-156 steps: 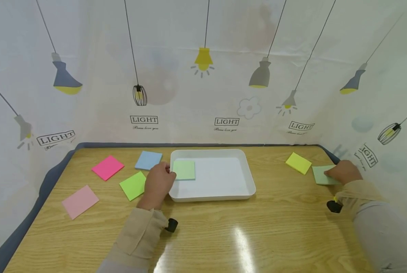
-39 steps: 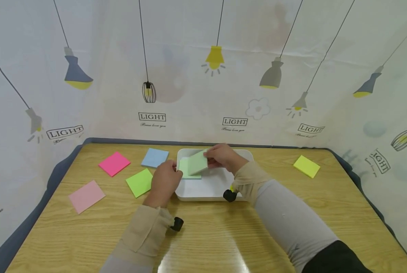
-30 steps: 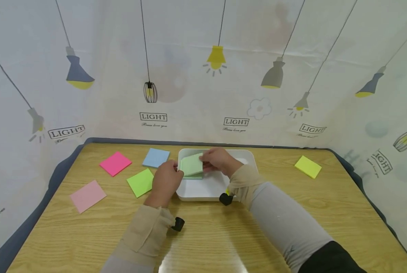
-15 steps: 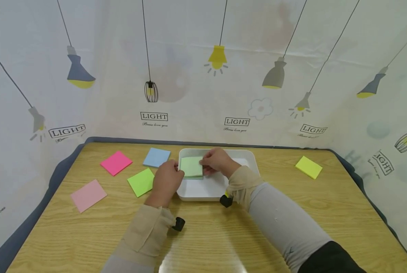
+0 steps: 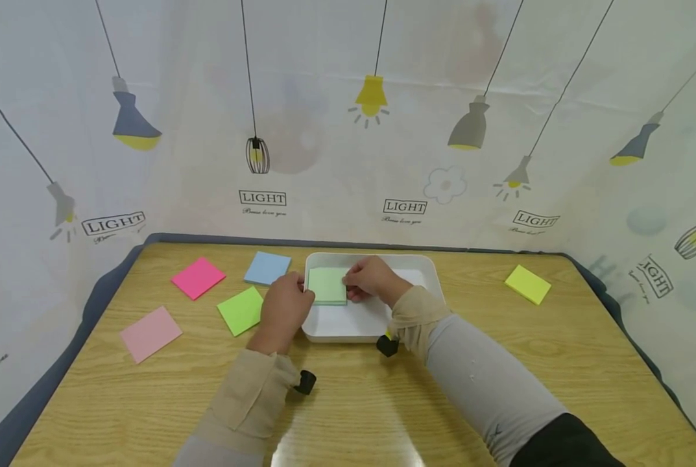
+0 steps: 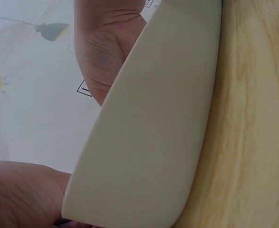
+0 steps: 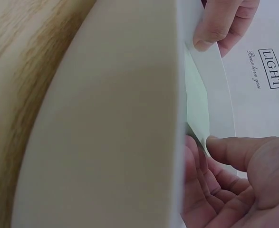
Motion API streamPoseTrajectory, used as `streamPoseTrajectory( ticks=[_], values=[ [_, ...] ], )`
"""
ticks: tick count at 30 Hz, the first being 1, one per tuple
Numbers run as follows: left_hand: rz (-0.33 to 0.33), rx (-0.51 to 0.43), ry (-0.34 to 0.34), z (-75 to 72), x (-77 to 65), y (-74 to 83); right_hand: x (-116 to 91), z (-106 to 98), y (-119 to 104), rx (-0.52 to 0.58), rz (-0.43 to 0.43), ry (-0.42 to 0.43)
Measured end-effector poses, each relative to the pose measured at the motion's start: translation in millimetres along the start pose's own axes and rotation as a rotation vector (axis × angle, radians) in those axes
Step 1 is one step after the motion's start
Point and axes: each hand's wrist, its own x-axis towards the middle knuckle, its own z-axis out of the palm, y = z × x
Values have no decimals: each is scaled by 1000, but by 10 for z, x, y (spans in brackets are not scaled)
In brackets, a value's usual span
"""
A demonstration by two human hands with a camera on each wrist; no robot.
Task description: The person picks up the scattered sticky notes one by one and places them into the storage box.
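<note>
A white tray sits at the table's far middle. My left hand grips its left rim, the thumb over the edge. Inside the tray, a pale green sticky-note pad lies flat on top of another pad, close to the left wall. My right hand reaches over the front rim and pinches the upper pad's right edge. In the right wrist view the thumb of the right hand is on top of the pad, with fingers beneath. The tray wall covers much of the left wrist view.
Left of the tray lie a blue pad, a lime green pad, a hot pink pad and a light pink pad. A yellow pad is at the far right. A printed curtain stands behind the table.
My right hand has carried a pale green pad from the table's right side into the tray. The pad has come down from tilted to flat on the other. My left hand stays at the rim.
</note>
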Motion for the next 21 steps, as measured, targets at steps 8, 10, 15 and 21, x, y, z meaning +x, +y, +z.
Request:
streamPoseTrajectory(
  ticks=[8, 10, 15, 21],
  values=[
    [-6, 8, -5, -3, 5, 7, -28, -40, -1, -14, -8, -8],
    [-4, 9, -4, -5, 4, 5, -49, -71, -5, -16, -20, -10],
    [3, 8, -7, -3, -5, -1, -133, -221, -23, -57, -52, -4],
    [6, -10, -12, -6, -11, 9, -222, -494, -2, -76, -92, 2]
  ],
)
